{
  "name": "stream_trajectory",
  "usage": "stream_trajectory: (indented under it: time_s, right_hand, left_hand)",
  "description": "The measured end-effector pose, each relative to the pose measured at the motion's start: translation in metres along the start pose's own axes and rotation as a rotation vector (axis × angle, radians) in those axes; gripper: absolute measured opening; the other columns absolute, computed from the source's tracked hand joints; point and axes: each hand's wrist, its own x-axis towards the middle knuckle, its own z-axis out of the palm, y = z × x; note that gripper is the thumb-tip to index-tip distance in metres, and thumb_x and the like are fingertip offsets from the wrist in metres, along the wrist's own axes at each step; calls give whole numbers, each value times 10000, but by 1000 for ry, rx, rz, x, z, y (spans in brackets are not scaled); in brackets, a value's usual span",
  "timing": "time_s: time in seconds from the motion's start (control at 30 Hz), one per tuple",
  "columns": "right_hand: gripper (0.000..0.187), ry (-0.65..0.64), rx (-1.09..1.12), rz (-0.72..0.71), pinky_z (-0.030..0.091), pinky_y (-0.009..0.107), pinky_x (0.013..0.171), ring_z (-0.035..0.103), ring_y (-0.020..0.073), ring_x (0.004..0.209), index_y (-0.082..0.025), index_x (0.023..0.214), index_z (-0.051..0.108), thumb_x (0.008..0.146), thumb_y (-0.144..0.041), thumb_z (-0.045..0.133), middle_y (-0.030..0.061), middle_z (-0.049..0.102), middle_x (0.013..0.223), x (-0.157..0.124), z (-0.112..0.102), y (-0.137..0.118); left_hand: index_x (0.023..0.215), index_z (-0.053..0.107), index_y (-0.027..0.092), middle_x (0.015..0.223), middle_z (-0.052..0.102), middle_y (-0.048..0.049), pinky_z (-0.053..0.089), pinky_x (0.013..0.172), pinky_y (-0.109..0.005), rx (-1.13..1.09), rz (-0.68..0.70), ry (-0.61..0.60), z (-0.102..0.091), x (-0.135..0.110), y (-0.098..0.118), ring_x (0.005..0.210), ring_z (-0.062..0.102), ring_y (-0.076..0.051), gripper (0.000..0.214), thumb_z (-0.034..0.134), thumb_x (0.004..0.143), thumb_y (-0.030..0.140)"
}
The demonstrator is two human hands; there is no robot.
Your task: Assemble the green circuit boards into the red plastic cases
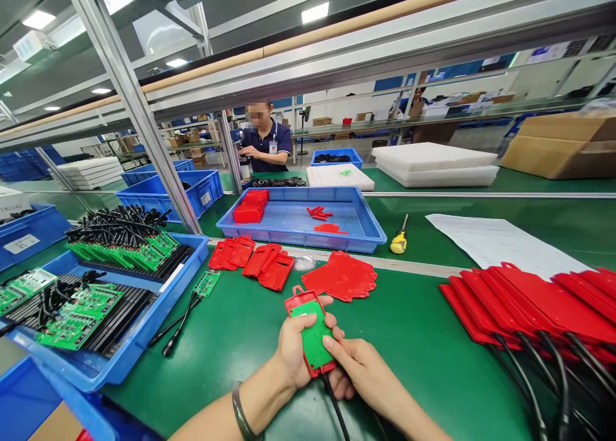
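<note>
Workshop hall, ceiling lamps, metal framing; a co-worker [269,142] beyond the far edge of a green bench top [409,338]. Left side of the surface: blue tray [144,325], clusters of bare green circuit boards [81,316] with black leads, a large stock not cased. Just off its right rim, one loose circuit board [208,282], leads trailing toward the near edge. Next, open red shells [275,268], waiting unfilled, before the front wall of a shallow blue bin [289,237].

Near-edge side, about mid-bench: red shell [297,304] held above the surface, green board [315,346] lying in it, black cable [335,407] out of its lower end. Left hand [291,351] wrapped round the shell, thumb on the board; right hand [359,364] closed at the lower corner, thumb pressing. Board looks placed; full seating can't be told. No cover on it. Flat red plates [339,275] lie just beyond.

Farther right: yellow-handled screwdriver [398,242], unheld; paper sheet [495,239]; at the right edge, a row of red cabled units [524,300], apparently closed up. Fastening not visible.
</note>
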Motion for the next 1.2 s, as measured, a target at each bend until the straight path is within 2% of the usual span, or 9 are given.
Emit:
stream_trajectory:
  time_s: [0.13, 0.2, 0.3, 0.37, 0.5, 0.57, 0.93, 1.07, 1.2]
  right_hand:
    - [366, 435, -585, -381, 423, 335, 638, 583, 238, 682, -211, 764, 603, 856, -543, 478, 80, 630, 732, -7, -3, 0]
    - [298, 457, -786, -534, 406, 326, 634, 567, 230, 671, -217, 753, 601, 866, -476, 509, 75, 616, 722, -11, 3, 4]
    - [270, 353, -878, -556, 390, 308, 584, 578, 221, 630, -214, 793, 599, 907, -418, 464, 74, 625, 702, -12, 16, 13]
    - [292, 292, -762, -495, 381, 297, 553, 585, 213, 609, -212, 781, 569, 936, -398, 406, 69, 631, 706, -11, 22, 15]
    - [391, 122, -352, -382, 388, 250, 523, 571, 155, 523, -221, 643, 473, 968, -373, 318, 15, 593, 609, -12, 23, 2]
    - [413, 90, -242, -361, 386, 232, 515, 558, 133, 478, -218, 615, 459, 969, -373, 313, -5, 574, 559, -12, 22, -4]
    - [354, 185, -276, -435, 353, 262, 518, 532, 161, 504, -220, 674, 558, 927, -417, 409, 19, 594, 578, -8, 21, 0]
    - [456, 54, 57, -206, 364, 226, 444, 531, 133, 407, -200, 615, 522, 894, -542, 404, 7, 582, 469, -8, 28, 4]
    - [524, -58, 467, 11, 222, 167, 322, 441, 81, 291, -177, 631, 503, 794, -673, 453, -10, 554, 396, -8, 41, 4]
  left_hand:
    - [1067, 576, 156, 746, 548, -25, 438, 824, -398, 62, 238, 91, 4, 5, 8, 660, 545, -147, 319, 566, 759, 241]
    - [1087, 562, 175, 740, 531, -16, 441, 830, -402, 48, 303, 135, 6, 5, 13, 655, 524, -139, 328, 571, 779, 289]
    - [1080, 560, 195, 730, 510, -7, 443, 816, -370, -5, 329, 145, 7, 6, 14, 649, 507, -129, 313, 552, 802, 338]
    - [1080, 558, 204, 734, 503, -7, 442, 781, -339, -20, 344, 123, 8, 5, 14, 650, 499, -126, 297, 530, 817, 340]
    - [1104, 547, 216, 747, 493, -12, 433, 709, -301, 10, 366, 86, 11, 1, 13, 654, 483, -127, 297, 508, 829, 321]
    - [1106, 546, 215, 750, 485, -13, 429, 701, -300, -1, 361, 82, 12, -1, 12, 656, 478, -128, 293, 498, 832, 310]
    - [966, 572, 215, 770, 447, -8, 427, 712, -294, -152, 328, 148, 15, -8, 10, 666, 461, -123, 190, 507, 805, 291]
    - [949, 567, 224, 762, 442, -7, 422, 739, -305, -111, 378, 129, 21, -11, 11, 677, 460, -129, 170, 509, 802, 287]
    - [948, 562, 230, 760, 436, -5, 421, 773, -325, -82, 417, 118, 24, -12, 13, 685, 461, -133, 180, 511, 786, 288]
